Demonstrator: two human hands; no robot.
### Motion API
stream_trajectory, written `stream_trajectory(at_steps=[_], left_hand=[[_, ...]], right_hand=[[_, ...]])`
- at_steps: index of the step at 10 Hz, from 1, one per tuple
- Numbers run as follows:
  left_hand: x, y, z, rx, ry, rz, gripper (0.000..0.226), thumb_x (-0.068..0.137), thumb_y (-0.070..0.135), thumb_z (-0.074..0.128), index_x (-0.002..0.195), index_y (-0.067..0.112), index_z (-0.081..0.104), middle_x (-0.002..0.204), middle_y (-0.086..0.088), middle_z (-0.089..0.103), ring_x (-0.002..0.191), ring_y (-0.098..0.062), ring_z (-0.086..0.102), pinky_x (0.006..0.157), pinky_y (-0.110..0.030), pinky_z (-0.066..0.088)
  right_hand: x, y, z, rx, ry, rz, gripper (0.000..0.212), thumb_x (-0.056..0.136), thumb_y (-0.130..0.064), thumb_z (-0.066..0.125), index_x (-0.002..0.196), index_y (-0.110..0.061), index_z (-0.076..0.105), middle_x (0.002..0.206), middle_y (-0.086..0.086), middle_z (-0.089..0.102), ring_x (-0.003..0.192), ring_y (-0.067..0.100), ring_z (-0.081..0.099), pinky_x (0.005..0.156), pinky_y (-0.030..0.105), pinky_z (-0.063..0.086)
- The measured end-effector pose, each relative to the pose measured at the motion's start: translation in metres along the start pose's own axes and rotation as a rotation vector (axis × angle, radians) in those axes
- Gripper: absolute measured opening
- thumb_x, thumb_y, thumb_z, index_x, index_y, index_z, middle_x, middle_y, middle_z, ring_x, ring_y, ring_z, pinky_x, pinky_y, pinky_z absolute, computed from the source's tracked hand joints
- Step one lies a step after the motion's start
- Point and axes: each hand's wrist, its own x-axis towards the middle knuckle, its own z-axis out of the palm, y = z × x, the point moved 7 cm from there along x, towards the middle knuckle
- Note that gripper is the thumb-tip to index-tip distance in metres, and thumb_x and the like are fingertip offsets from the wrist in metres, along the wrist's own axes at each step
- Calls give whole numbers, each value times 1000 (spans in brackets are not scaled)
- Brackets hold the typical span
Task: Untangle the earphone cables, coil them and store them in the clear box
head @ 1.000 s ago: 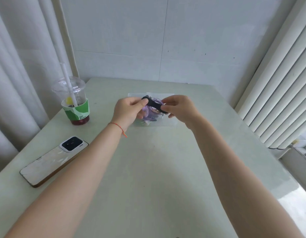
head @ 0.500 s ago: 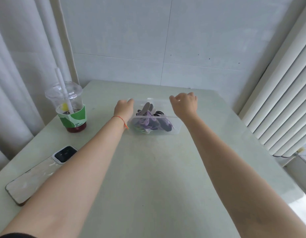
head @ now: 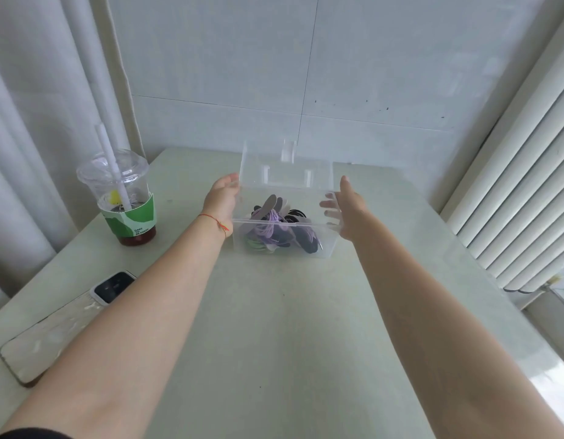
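The clear box (head: 325,248) stands on the table past mid-reach, with coiled purple, black and green earphone cables (head: 275,231) inside. Its clear lid (head: 287,166) stands upright along the box's back edge. My left hand (head: 222,198) rests against the left side of the box, with its thumb at the lid's lower left corner. On the opposite side, my right hand (head: 350,210) lies against the right wall, thumb up, its straight fingers showing through the plastic. Neither hand holds a cable.
A plastic cup (head: 122,198) with a straw and green sleeve stands at the left. A phone (head: 65,324) lies face down near the table's left edge. A wall is behind the table, curtains hang at the left and blinds at the right.
A second ago both hands held a black coiled cable over the box. They let it go, reached to the box's back, and the lid now stands upright between them.
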Motion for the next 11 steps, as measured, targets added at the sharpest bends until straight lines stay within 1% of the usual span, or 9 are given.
stream_trajectory(at_steps=[1, 2, 3, 4, 5, 6, 7, 10, 11], left_hand=[[-6, 14, -2, -130, -26, 41, 42, 93, -2, 43, 130, 16, 53, 128, 0, 62, 117, -17, 58, 97, -29, 45], [-15, 28, 1, -202, -63, -37, 25, 95, 27, 44, 110, 31, 64, 116, 13, 68, 102, -12, 61, 87, -31, 38], [-24, 54, 6, -80, -95, 74, 35, 98, 35, 34, 106, 28, 66, 111, 14, 70, 109, -7, 58, 92, -33, 34], [-42, 77, 10, 122, -40, 250, 32, 96, 25, 45, 108, 13, 72, 103, 6, 72, 89, 5, 64, 79, -14, 42], [-62, 75, 21, 742, -59, 489, 25, 94, 23, 51, 103, 17, 74, 105, 2, 71, 104, -13, 62, 84, -23, 46], [-83, 35, 40, 1328, -175, 705, 36, 100, 23, 37, 132, 18, 55, 143, -3, 50, 135, -25, 39, 101, -40, 39], [-88, 26, 37, 1388, -121, 730, 45, 103, 25, 31, 147, 20, 36, 157, -1, 30, 146, -24, 21, 111, -42, 29], [-90, 30, 40, 1350, -156, 679, 46, 103, 22, 31, 149, 18, 33, 158, -2, 28, 147, -24, 19, 116, -39, 22], [-93, 32, 40, 1324, -153, 682, 46, 104, 23, 30, 149, 18, 33, 158, -1, 27, 147, -24, 18, 116, -39, 22]], right_hand=[[-6, -8, -2, 82, -8, -50, 58, 97, -62, 21, 119, -29, 63, 110, -3, 58, 91, 27, 56, 83, 40, 39], [-15, -21, -4, 149, -18, -122, 61, 96, -64, 19, 108, -33, 70, 119, -5, 56, 100, 28, 55, 84, 42, 39], [-33, -45, -3, 79, -14, -268, 65, 97, -61, 22, 81, -29, 77, 126, -5, 59, 114, 20, 51, 91, 38, 36], [-56, -67, 1, -184, 56, -448, 52, 95, -44, 37, 65, -24, 75, 113, -1, 68, 102, 17, 59, 85, 32, 39], [-73, -67, 28, -480, -22, -580, 27, 94, -30, 50, 90, -23, 75, 112, 1, 69, 103, 17, 58, 93, 32, 43], [-86, -29, 51, -1144, -27, -677, 41, 101, -43, 33, 140, -35, 45, 152, -11, 36, 141, 12, 29, 118, 48, 12], [-97, -15, 53, -1280, 35, -745, 53, 101, -51, 28, 151, -37, 22, 161, -9, 12, 149, 12, 6, 116, 51, -2], [-98, -9, 60, -1373, 176, -745, 57, 100, -51, 32, 152, -38, 11, 162, -8, 8, 149, 15, 3, 119, 49, -1], [-100, -12, 60, -1315, 156, -769, 58, 99, -52, 36, 152, -38, 15, 161, -9, 11, 149, 14, 5, 118, 48, -2]])
